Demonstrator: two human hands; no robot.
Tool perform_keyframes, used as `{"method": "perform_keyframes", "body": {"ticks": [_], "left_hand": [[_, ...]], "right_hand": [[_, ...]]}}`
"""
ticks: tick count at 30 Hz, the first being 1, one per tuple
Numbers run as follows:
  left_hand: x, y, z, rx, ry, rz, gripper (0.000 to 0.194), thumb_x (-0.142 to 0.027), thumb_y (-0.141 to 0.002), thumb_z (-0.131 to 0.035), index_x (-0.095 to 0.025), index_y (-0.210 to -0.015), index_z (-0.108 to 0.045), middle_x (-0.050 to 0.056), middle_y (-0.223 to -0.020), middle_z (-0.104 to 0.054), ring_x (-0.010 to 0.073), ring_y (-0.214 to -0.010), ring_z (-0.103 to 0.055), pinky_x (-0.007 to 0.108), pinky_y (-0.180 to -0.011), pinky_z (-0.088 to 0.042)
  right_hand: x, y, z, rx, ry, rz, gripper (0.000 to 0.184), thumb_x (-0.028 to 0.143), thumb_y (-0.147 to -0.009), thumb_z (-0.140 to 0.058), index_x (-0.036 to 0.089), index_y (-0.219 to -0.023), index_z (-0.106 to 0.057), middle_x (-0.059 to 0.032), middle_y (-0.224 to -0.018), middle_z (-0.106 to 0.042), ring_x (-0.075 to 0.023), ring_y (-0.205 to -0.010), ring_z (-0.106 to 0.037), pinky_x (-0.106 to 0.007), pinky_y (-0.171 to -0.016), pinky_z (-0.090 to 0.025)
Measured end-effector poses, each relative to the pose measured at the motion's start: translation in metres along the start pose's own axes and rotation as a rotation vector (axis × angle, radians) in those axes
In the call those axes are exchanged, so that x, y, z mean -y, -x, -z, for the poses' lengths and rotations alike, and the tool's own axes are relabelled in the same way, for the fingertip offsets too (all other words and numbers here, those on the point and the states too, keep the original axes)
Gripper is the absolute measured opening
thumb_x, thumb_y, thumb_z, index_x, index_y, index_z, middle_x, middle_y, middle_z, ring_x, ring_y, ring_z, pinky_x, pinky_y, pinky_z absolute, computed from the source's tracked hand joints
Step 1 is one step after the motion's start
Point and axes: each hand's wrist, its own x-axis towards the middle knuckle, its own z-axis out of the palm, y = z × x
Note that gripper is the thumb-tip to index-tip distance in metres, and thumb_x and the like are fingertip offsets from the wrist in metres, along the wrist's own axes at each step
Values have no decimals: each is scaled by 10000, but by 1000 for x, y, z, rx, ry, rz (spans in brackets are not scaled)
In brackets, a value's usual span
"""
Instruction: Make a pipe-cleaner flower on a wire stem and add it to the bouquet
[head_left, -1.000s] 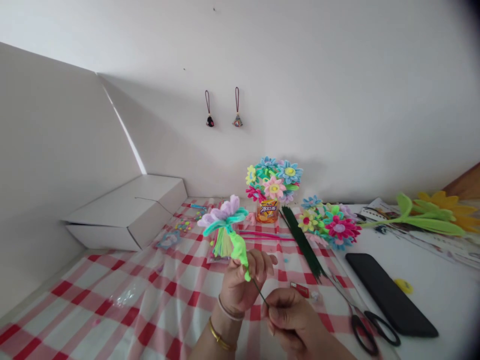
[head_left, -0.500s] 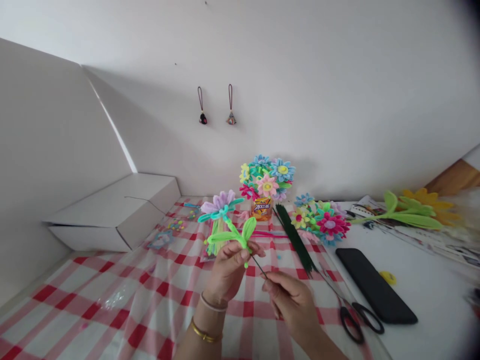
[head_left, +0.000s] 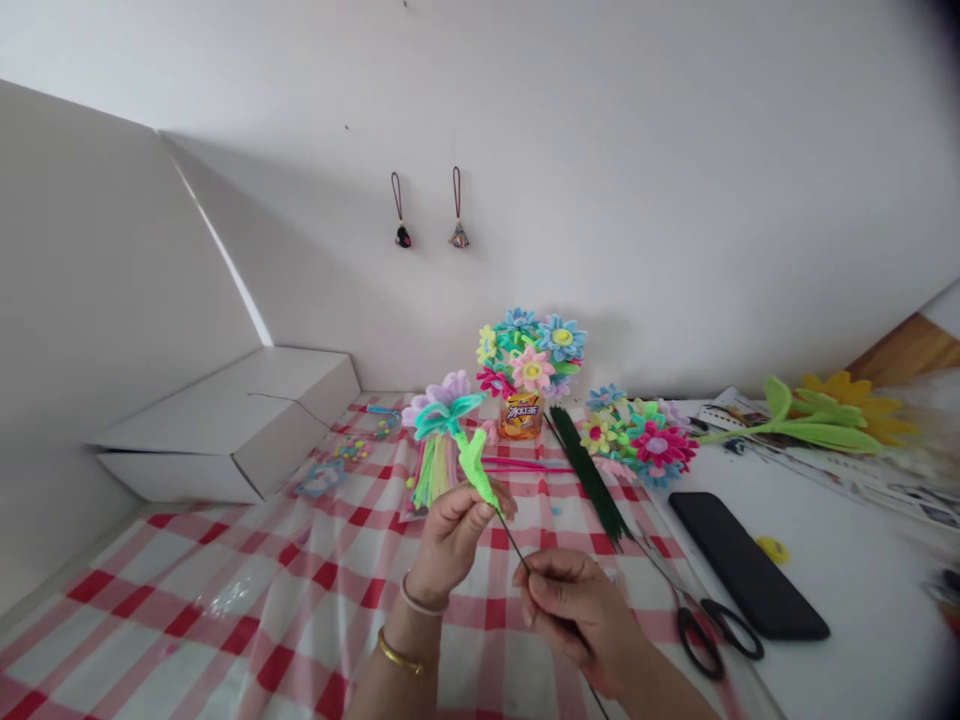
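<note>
My left hand pinches a pipe-cleaner flower with purple petals, a teal collar and a bright green leaf wrapped on its stem. The flower head points up and away from me. My right hand grips the thin dark wire stem lower down, just right of the left hand. Both hands hover above a red-and-white checked cloth.
A can holding a pipe-cleaner bouquet stands at the back. More flowers and green stem wires lie to the right, with scissors, a black phone and a felt sunflower. A white box sits left.
My left hand has twisted the flower, so the green leaves that were spread sideways now point along the stem. My right hand slid slightly down the wire.
</note>
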Motion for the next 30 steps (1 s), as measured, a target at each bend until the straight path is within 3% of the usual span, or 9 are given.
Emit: {"method": "perform_keyframes", "body": {"ticks": [4,6,8,11,19,25,27,30], "left_hand": [[12,-1,-13,-269,54,9,53,-241,-694,-662,-200,-727,-658,3,-690,-603,133,-665,-512,255,-661,-403],[15,-1,-17,-329,47,74,75,-223,-674,-681,-182,-642,-627,-25,-589,-555,99,-584,-465,223,-604,-380],[15,-1,-18,-303,55,145,158,-234,-699,-658,-162,-572,-598,-26,-534,-534,90,-552,-452,219,-590,-370],[12,-1,-19,-262,188,231,129,-240,-706,-652,-159,-610,-623,-12,-569,-587,100,-574,-499,234,-618,-390],[6,-1,-26,-174,527,334,89,-214,-698,-665,-147,-647,-636,21,-645,-646,121,-635,-578,258,-659,-428],[7,-1,-28,-200,491,357,35,-170,-694,-668,-178,-719,-646,5,-663,-660,130,-655,-602,256,-645,-431],[9,-2,-25,-217,407,316,70,-152,-693,-666,-180,-755,-652,-4,-653,-657,117,-641,-593,250,-650,-429],[12,-2,-20,-218,297,264,78,-145,-688,-670,-172,-760,-662,0,-688,-665,108,-667,-583,243,-675,-429]], "right_hand": [[-2,-3,3,-175,252,226,255,376,-733,-619,130,-795,-647,2,-591,-547,-7,-337,-315,-158,-327,-184],[-3,-5,6,-253,409,339,249,380,-754,-590,142,-800,-649,-13,-641,-551,-25,-373,-342,-170,-340,-230],[-4,-6,10,-289,530,411,243,377,-781,-553,154,-796,-650,-22,-670,-551,-41,-393,-364,-178,-344,-265],[-8,-8,12,-292,615,435,269,386,-814,-498,167,-793,-654,-19,-646,-536,-56,-397,-383,-184,-344,-291],[-13,-10,9,-334,596,440,295,413,-805,-503,160,-811,-655,-9,-592,-536,-56,-367,-365,-192,-341,-293],[-5,-10,16,-403,769,634,171,298,-796,-542,184,-811,-668,-42,-695,-609,-149,-648,-555,-240,-602,-441],[-5,-10,16,-398,733,597,176,305,-801,-537,182,-803,-662,-30,-675,-592,-126,-589,-540,-225,-551,-425],[-7,-9,11,-343,541,412,238,367,-809,-521,162,-776,-638,0,-624,-539,-49,-397,-424,-185,-382,-313]]}}
